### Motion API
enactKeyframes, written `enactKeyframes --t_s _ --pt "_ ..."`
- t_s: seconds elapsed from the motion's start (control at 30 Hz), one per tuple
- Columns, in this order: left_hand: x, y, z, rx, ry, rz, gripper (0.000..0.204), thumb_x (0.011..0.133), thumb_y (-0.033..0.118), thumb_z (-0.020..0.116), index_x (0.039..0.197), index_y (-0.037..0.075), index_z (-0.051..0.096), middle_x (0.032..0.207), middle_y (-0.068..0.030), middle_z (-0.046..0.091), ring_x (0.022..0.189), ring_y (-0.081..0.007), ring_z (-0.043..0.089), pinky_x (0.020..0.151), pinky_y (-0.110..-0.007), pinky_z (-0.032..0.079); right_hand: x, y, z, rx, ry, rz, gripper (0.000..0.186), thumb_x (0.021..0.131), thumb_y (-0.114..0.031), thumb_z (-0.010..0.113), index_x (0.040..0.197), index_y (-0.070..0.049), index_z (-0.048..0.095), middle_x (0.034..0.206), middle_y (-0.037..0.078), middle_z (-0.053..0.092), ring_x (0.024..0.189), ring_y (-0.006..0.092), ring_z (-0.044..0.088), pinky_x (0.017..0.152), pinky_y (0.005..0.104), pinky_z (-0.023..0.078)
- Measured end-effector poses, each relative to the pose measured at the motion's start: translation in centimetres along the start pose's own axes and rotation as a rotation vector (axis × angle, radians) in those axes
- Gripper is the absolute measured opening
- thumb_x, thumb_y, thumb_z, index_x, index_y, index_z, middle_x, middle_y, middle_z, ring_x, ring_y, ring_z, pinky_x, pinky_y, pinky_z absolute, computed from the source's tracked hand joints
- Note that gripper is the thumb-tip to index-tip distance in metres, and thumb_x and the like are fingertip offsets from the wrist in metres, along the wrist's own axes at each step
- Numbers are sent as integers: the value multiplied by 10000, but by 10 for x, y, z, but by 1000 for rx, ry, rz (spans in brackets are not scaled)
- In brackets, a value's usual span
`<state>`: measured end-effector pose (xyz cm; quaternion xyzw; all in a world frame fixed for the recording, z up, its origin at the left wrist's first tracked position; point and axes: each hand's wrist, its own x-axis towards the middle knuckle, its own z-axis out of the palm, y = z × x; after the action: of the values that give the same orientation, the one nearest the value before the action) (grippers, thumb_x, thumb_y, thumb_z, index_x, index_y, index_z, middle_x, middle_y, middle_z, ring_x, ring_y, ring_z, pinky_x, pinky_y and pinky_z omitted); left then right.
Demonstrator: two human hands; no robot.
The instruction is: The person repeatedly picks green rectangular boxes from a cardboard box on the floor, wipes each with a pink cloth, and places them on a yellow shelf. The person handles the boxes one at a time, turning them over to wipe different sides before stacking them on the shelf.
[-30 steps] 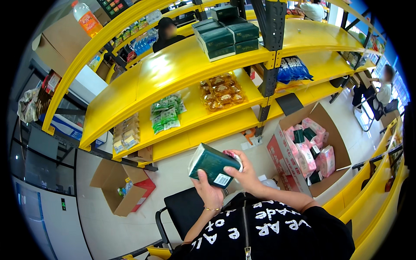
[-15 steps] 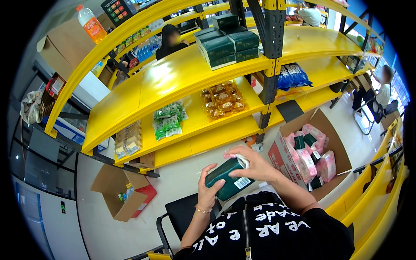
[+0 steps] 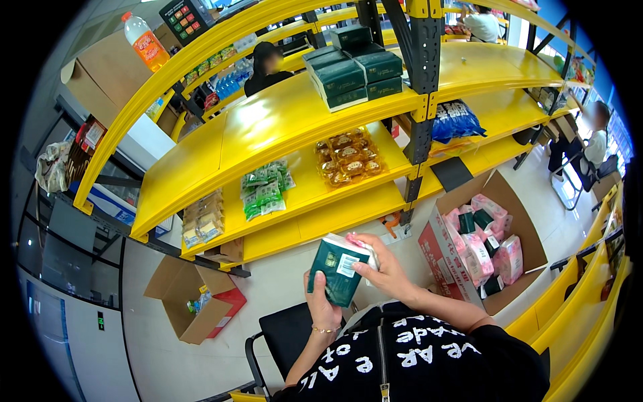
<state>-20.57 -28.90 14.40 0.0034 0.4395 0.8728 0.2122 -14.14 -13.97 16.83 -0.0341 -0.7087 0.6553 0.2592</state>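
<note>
In front of my chest I hold a dark green tissue pack [image 3: 335,285] with a white barcode label facing up. My left hand [image 3: 323,309] is closed round its near left side, thumb lying on the front. At the upper right corner, my right hand [image 3: 385,268] grips it, thumb by the label. Under the right fingers is a pink-and-white soft bundle [image 3: 358,242], pressed against the pack; its kind is mostly hidden. More dark green packs [image 3: 341,77] are stacked on the yellow shelf's upper board [image 3: 261,110].
Right of my hands stands an open carton [image 3: 445,261] of pink-and-white packs [image 3: 477,254] and several green ones. A smaller open carton [image 3: 177,295] sits on the floor at left, near a black chair [image 3: 291,335]. Lower boards carry brown packaged cakes [image 3: 349,157] and green packets [image 3: 266,191].
The green pack has been turned more upright, its label moving up and left. My left hand has shifted lower along its side; the right still grips the upper right corner.
</note>
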Motion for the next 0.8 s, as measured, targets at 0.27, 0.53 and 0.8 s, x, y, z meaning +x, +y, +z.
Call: enactKeyframes --t_s 0.27,0.53,0.8 --pt "-1 3 3 936 -254 519 626 928 212 592 1429 -35 308 1364 -208 436 1243 -254 457 1040 -343 356 6 -10 -13 -276 51 -155 482 809 -139 717 1236 -26 525 1218 157 517 1129 307 529 980 356 410" --pt "-8 -4 11 413 -251 146 857 811 170 679 1482 32 163 1353 -140 395 1222 -231 435 1042 -357 368 -5 -15 18 -71 44 -167 486 938 -151 488 1385 2 375 1354 188 423 1287 332 384 1094 393 278" --pt "-2 5 1 -75 -197 -48 588 945 438 416 1373 35 411 1330 -123 528 1214 -247 522 1050 -412 394 -25 -11 27 -238 -228 -218 562 983 -286 421 1467 -25 303 1522 191 268 1426 386 201 1136 459 186"
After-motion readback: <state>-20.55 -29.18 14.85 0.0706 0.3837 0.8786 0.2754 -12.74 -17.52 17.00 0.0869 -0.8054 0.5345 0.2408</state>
